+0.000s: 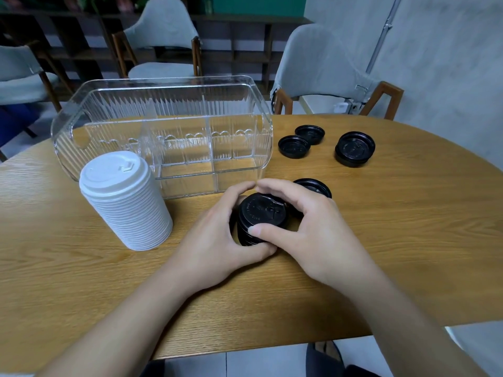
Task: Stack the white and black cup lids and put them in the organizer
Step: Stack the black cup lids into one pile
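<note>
The black lids are being gathered: a short black stack (pixel 258 219) on the bench (pixel 408 240) is clasped by the left hand (pixel 217 240) and right hand (pixel 307 227), each grip curled partly closed around its sides. The loose black lids (pixel 353 149) must seemingly be added next. The white stack (pixel 125 200) stands finished beside the empty organizer (pixel 163 126).

Behind the clear organizer (pixel 163 137): chairs and shelving blurred, cut by the top edge. In front of the organizer: lower part of the black lid stack (pixel 258 213) hidden by the left hand (pixel 217 240) and right hand (pixel 307 229); count unreadable. Just right of it: a black lid (pixel 315 185) half hidden behind the right hand's fingers. Embossed lid lettering too small to read.
</note>
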### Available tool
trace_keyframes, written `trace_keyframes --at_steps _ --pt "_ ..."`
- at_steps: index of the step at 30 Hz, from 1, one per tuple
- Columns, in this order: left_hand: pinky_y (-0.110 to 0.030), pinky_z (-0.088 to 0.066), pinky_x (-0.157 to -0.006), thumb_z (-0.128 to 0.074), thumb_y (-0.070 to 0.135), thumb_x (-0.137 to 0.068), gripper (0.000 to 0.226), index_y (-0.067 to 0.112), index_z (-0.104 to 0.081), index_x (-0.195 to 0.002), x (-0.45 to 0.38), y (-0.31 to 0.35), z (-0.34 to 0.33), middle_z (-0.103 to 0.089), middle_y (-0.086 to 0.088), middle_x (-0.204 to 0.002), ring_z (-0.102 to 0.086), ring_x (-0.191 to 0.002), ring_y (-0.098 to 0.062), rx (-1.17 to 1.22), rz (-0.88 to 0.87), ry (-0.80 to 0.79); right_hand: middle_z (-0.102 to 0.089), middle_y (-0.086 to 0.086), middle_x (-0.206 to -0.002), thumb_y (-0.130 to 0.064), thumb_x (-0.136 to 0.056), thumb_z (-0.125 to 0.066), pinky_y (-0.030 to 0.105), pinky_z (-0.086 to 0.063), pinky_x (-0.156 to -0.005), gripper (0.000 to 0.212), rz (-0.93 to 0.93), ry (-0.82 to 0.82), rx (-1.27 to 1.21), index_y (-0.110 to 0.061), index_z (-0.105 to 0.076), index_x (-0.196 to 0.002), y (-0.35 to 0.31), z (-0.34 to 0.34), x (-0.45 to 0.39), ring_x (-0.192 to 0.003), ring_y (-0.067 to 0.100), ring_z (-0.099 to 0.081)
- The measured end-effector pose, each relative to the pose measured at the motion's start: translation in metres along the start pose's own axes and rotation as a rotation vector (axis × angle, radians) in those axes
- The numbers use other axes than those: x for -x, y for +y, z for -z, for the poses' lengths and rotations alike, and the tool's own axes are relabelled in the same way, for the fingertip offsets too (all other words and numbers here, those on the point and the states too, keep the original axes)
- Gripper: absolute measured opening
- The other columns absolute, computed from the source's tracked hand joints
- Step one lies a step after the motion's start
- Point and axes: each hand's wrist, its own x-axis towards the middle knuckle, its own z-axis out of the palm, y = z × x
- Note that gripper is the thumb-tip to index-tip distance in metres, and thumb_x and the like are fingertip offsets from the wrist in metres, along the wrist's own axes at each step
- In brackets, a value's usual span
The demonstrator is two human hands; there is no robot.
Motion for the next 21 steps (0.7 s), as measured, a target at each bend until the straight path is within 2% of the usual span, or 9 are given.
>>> trace_keyframes --at_steps 2,8,11,14,16,18,21 --pt "-0.041 -0.053 -0.115 -0.101 0.044 -0.079 0.102 0.049 -0.041 -0.162 0.000 -0.001 0.001 -0.070 0.025 -0.140 -0.066 -0.134 -0.002 0.017 0.000 -0.024 -0.068 -0.032 -0.137 -0.035 -0.088 -0.091 0.036 -0.046 -0.122 0.067 0.005 -0.058 -0.018 -0.048 -0.062 -0.147 0.001 0.005 -0.002 -0.137 -0.006 -0.059" --pt "-0.041 -0.050 -0.118 -0.099 0.036 -0.082 0.098 0.046 -0.043 -0.162 -0.001 0.001 0.002 -0.066 0.026 -0.146 -0.061 -0.140 -0.003 0.026 -0.033 -0.052 -0.067 -0.029 -0.142 -0.027 -0.092 -0.088 0.035 -0.045 -0.123 0.066 0.014 -0.154 -0.066 -0.044 -0.061 -0.150 0.004 0.013 -0.004 -0.139 -0.006 -0.058" --pt "-0.040 -0.050 -0.119 -0.098 0.037 -0.084 0.097 0.048 -0.042 -0.162 0.000 0.001 0.000 -0.064 0.027 -0.148 -0.060 -0.141 -0.002 0.016 -0.051 -0.044 -0.066 -0.029 -0.144 -0.031 -0.089 -0.090 0.034 -0.045 -0.124 0.072 0.009 -0.123 -0.069 -0.042 -0.059 -0.153 0.005 0.011 -0.002 -0.140 -0.008 -0.056" --pt "-0.043 -0.048 -0.122 -0.100 0.049 -0.079 0.103 0.052 -0.040 -0.163 0.000 -0.002 0.000 -0.062 0.025 -0.151 -0.059 -0.144 -0.004 0.016 -0.038 -0.036 -0.062 -0.031 -0.149 -0.042 -0.087 -0.090 0.034 -0.043 -0.125 0.077 0.019 -0.089 -0.026 -0.044 -0.056 -0.156 0.005 0.013 0.000 -0.144 -0.009 -0.052" --pt "-0.043 -0.047 -0.124 -0.098 0.064 -0.076 0.105 0.052 -0.041 -0.163 0.000 -0.003 0.001 -0.060 0.024 -0.155 -0.057 -0.146 -0.003 0.037 -0.025 -0.025 -0.062 -0.031 -0.149 -0.044 -0.092 -0.085 0.033 -0.044 -0.124 0.064 0.032 -0.019 -0.047 -0.042 -0.062 -0.152 0.006 0.018 0.000 -0.144 -0.008 -0.052" --pt "-0.042 -0.048 -0.122 -0.091 0.072 -0.079 0.094 0.049 -0.048 -0.160 0.000 -0.003 0.001 -0.062 0.025 -0.153 -0.060 -0.142 -0.003 0.065 -0.026 -0.003 -0.068 -0.028 -0.141 -0.038 -0.100 -0.078 0.031 -0.048 -0.118 0.042 0.054 0.110 -0.014 -0.037 -0.072 -0.142 0.011 0.026 -0.002 -0.136 -0.004 -0.059" --pt "-0.038 -0.052 -0.115 -0.087 0.065 -0.088 0.072 0.041 -0.059 -0.150 0.000 0.000 0.001 -0.070 0.024 -0.141 -0.066 -0.132 -0.005 0.109 -0.022 0.030 -0.071 -0.022 -0.128 -0.034 -0.102 -0.075 0.032 -0.046 -0.115 0.030 0.031 0.208 0.250 -0.030 -0.078 -0.132 0.026 0.036 -0.003 -0.125 0.002 -0.061"
